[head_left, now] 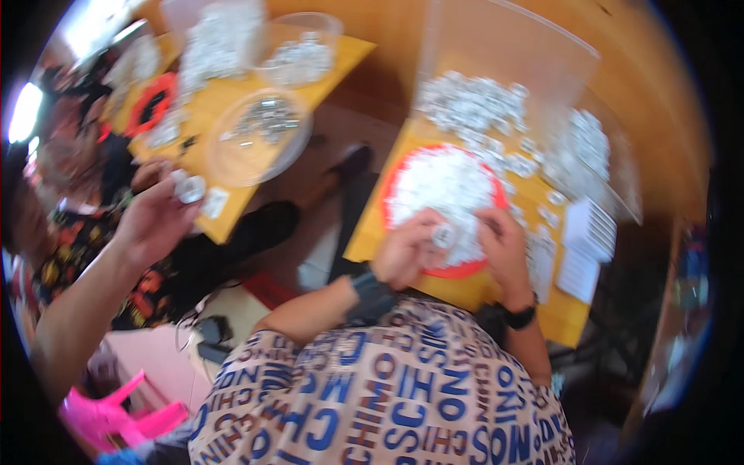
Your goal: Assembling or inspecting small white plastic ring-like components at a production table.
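Observation:
My left hand [404,249], with a dark band on its wrist, pinches a small round white part [443,235] over the near side of a round red-rimmed tray [390,194]. The tray is heaped with small white pieces [442,182]. On the tray's right edge is my right hand [508,246], a black band at its wrist. Its fingers are curled together, and blur hides what they hold, if anything. Many more white parts [473,105] lie behind the tray, spilling from a clear bin [511,46].
To the left, another person's hand [159,213] holds a round white part [188,186] beside a second yellow table [333,66]. A clear tub [232,159] of metal pieces stands there. At right are a filled plastic bag [585,151] and white boxes [589,229]. A pink stool [116,415] is lower left.

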